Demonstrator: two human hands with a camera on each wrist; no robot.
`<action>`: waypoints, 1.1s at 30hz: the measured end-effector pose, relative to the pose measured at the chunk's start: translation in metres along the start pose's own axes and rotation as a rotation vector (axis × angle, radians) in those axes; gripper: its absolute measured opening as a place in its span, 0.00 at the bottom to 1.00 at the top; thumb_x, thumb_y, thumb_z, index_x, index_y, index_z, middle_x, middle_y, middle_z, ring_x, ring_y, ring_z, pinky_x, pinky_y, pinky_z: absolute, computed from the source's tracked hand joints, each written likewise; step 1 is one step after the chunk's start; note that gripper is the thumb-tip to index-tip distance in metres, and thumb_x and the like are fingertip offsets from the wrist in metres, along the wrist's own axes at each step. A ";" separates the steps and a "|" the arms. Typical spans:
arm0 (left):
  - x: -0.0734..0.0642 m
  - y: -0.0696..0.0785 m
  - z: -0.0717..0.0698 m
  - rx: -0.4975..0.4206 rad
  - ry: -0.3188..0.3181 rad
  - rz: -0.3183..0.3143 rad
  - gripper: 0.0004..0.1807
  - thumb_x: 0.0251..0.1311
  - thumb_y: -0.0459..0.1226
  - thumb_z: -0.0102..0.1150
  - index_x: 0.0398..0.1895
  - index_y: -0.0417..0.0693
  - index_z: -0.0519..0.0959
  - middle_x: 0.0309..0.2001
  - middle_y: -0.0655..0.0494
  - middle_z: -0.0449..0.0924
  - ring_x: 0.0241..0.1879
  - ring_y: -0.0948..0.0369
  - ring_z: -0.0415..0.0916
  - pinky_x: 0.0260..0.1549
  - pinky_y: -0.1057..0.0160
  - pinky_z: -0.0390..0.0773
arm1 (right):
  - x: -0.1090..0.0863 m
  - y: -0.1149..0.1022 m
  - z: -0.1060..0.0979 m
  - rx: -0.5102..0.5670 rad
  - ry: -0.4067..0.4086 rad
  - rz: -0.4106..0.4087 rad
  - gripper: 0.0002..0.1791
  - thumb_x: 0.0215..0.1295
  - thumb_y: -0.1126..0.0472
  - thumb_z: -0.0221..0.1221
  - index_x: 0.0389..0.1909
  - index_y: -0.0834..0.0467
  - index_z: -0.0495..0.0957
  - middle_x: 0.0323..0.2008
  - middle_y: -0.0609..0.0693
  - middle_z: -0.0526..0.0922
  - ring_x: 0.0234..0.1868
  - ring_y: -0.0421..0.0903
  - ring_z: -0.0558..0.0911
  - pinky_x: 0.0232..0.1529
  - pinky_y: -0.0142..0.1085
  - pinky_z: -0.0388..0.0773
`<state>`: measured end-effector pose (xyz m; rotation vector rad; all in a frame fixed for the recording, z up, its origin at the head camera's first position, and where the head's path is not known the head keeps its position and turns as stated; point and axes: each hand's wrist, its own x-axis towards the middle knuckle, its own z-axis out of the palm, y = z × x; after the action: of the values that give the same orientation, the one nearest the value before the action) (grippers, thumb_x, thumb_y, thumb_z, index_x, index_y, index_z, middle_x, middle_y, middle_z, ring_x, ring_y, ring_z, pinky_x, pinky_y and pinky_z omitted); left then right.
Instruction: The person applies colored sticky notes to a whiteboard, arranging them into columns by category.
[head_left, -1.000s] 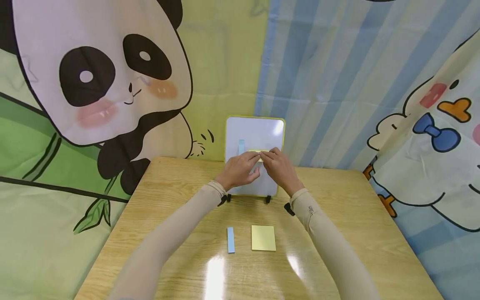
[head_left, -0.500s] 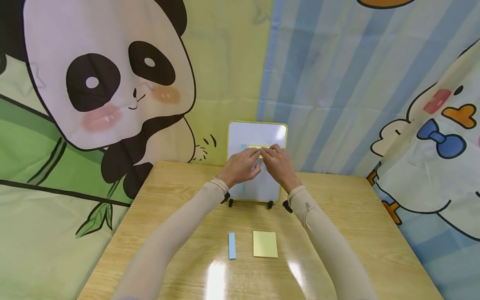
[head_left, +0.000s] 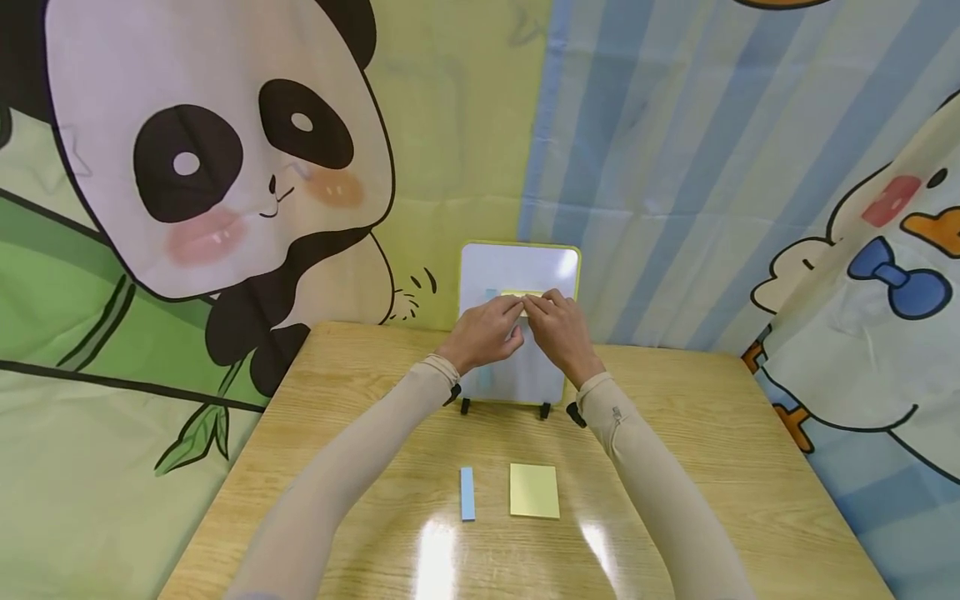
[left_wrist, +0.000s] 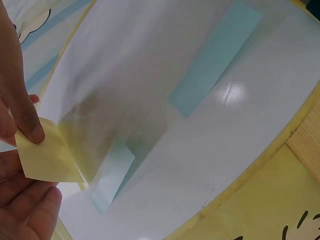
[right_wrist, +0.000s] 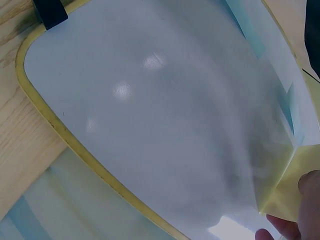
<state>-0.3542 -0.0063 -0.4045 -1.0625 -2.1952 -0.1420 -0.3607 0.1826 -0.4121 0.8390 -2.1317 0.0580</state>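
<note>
A yellow sticky note [left_wrist: 47, 157] stands out from the whiteboard [head_left: 547, 358], one edge right at its surface. My right hand [head_left: 562, 333] pinches it, the thumb pressed to the underside in both wrist views. My left hand [head_left: 480, 333] has its fingertips at the note's left end, meeting the right hand's fingertips; its thumb hangs apart below. Two light blue strips [left_wrist: 215, 60] lie on the board; the other blue strip [left_wrist: 114, 175] is beside the note, its end lifting off the surface. In the head view both hands cover much of the note.
A blue strip pad [head_left: 467, 494] and a square yellow sticky-note pad [head_left: 534, 491] lie on the wooden table [head_left: 375, 533] in front of the board. Small black feet [head_left: 544, 411] hold the board upright. A cartoon-print curtain [head_left: 465, 150] hangs close behind.
Both hands stay together at the note, with hardly any shift against the board. The whole head view has tilted slightly, so the scene sits a little lower and further right.
</note>
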 end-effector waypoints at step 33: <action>0.005 -0.002 0.005 0.028 -0.063 0.024 0.23 0.63 0.41 0.50 0.59 0.41 0.78 0.56 0.48 0.78 0.53 0.57 0.77 0.34 0.65 0.83 | -0.006 -0.001 0.005 -0.077 0.055 0.015 0.14 0.59 0.69 0.65 0.46 0.61 0.85 0.39 0.52 0.87 0.38 0.52 0.79 0.25 0.41 0.72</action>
<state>-0.3607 -0.0027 -0.4045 -1.0910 -2.2329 -0.0674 -0.3614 0.1836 -0.4195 0.7678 -2.0757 0.0062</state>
